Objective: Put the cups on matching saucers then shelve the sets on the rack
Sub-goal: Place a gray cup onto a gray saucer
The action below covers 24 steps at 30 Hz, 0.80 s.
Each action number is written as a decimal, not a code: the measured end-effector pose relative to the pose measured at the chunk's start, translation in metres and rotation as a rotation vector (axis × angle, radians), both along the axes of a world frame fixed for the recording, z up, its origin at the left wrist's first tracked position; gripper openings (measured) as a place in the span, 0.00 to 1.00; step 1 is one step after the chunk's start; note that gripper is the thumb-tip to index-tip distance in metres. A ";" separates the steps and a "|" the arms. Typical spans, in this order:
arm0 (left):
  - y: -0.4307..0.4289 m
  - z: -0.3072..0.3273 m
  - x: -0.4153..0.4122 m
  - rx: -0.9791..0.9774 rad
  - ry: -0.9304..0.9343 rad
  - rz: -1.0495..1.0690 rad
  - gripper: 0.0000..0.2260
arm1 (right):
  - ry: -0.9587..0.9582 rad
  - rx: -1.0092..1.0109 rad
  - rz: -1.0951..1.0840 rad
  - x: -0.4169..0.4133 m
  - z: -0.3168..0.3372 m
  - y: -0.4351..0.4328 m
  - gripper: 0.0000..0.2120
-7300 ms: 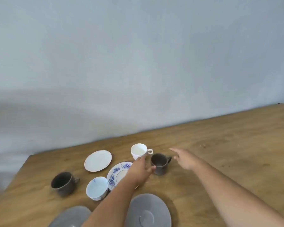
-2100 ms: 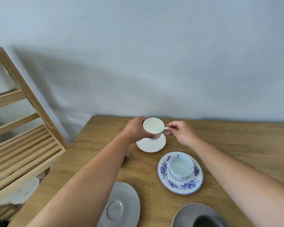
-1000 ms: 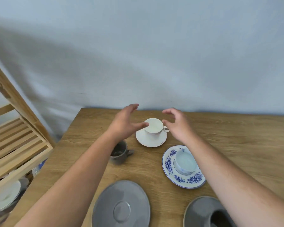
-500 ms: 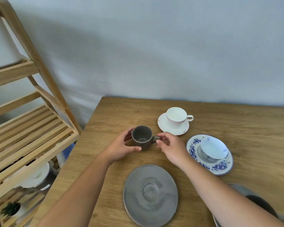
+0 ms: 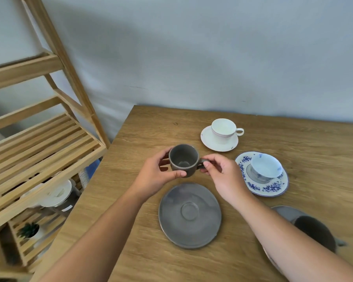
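I hold a dark grey cup with both hands, lifted just beyond a bare grey saucer. My left hand wraps the cup's left side; my right hand pinches its handle. A white cup stands on a white saucer at the back. A blue-flowered cup sits on its blue-flowered saucer. Another dark grey cup rests on a grey saucer at the lower right, partly hidden by my right forearm.
The wooden rack with slatted shelves stands left of the wooden table. White dishes and a small plant sit on its lower shelves. A grey wall runs behind the table.
Half a second ago both hands closed on the grey cup on the table; now it is raised slightly, nearer the bare grey saucer. Before that they set the white cup on its saucer.
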<state>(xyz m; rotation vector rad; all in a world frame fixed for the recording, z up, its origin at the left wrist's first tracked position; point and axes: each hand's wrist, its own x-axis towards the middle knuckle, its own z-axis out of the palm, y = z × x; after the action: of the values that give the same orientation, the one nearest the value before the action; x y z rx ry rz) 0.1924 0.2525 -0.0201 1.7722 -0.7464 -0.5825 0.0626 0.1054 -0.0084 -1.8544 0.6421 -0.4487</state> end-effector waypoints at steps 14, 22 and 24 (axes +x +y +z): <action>0.039 -0.023 -0.092 0.041 0.031 0.077 0.29 | 0.078 0.000 0.088 -0.080 -0.025 0.028 0.10; 0.045 -0.028 -0.097 0.042 0.078 0.105 0.30 | 0.097 0.011 0.154 -0.079 -0.033 0.026 0.08; 0.045 -0.028 -0.097 0.066 0.080 0.098 0.30 | 0.114 0.011 0.166 -0.079 -0.033 0.025 0.07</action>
<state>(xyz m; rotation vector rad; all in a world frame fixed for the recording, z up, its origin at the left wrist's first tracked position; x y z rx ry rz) 0.0953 0.2977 -0.0479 1.8237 -0.5883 -0.6144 -0.0159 0.1303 -0.0417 -1.9156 0.5595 -0.2313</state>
